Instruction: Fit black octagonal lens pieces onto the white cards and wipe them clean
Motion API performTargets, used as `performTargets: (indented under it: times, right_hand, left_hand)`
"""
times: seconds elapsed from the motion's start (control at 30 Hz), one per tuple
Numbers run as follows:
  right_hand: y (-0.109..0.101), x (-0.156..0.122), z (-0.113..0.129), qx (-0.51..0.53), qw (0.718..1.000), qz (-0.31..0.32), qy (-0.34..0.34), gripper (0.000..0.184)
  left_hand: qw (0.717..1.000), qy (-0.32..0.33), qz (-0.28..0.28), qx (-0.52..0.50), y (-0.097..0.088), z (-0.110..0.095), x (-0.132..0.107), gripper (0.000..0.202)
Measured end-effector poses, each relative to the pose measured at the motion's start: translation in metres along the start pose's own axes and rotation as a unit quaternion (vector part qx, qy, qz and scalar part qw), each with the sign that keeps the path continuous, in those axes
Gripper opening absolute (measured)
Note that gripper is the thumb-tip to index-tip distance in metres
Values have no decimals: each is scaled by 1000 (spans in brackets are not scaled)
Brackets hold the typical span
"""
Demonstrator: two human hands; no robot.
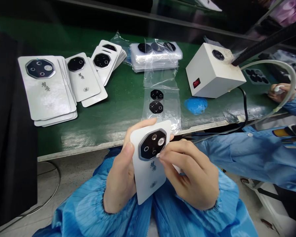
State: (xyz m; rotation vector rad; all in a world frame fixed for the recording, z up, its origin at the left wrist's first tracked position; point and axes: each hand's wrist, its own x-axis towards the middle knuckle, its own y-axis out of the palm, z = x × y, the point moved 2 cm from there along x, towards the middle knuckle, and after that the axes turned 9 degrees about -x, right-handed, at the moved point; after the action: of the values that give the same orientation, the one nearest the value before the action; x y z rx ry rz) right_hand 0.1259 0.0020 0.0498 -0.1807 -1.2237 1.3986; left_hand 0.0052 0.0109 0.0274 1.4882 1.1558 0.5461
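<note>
Green-topped workbench [118, 123]: stacks of white cards [45, 87] at far left, most showing a black octagonal lens plate [40, 68]. Two loose black plates [156, 107] remain in a clear plastic bag [169, 112]. Single card [149, 179] held just off the bench edge, its glossy plate [153, 144] seated. Left hand [120, 177] closed around the card; right hand [189, 174] pinched at plate's lower rim, hold unclear.
</note>
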Motion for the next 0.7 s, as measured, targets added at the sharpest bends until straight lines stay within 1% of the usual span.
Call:
performTargets:
  times: [0.13, 0.3, 0.4, 0.57, 0.7]
  right_hand:
    - [1, -1, -1, -4, 1000, 16, 2, 19]
    - [2, 0, -1, 8, 1000, 11, 4, 20]
    - [2, 0, -2, 12, 1000, 22, 5, 22]
    - [4, -1, -2, 4, 1000, 27, 8, 19]
    - [2, -1, -1, -8, 999, 36, 16, 17]
  left_hand:
    - [1000, 8, 0, 14, -1, 4, 0, 37]
    - [999, 25, -10, 24, 1, 5, 0, 34]
    - [999, 21, -8, 23, 2, 5, -1, 33]
    - [999, 19, -2, 31, 3, 5, -3, 30]
    - [999, 24, 0, 22, 1, 6, -1, 31]
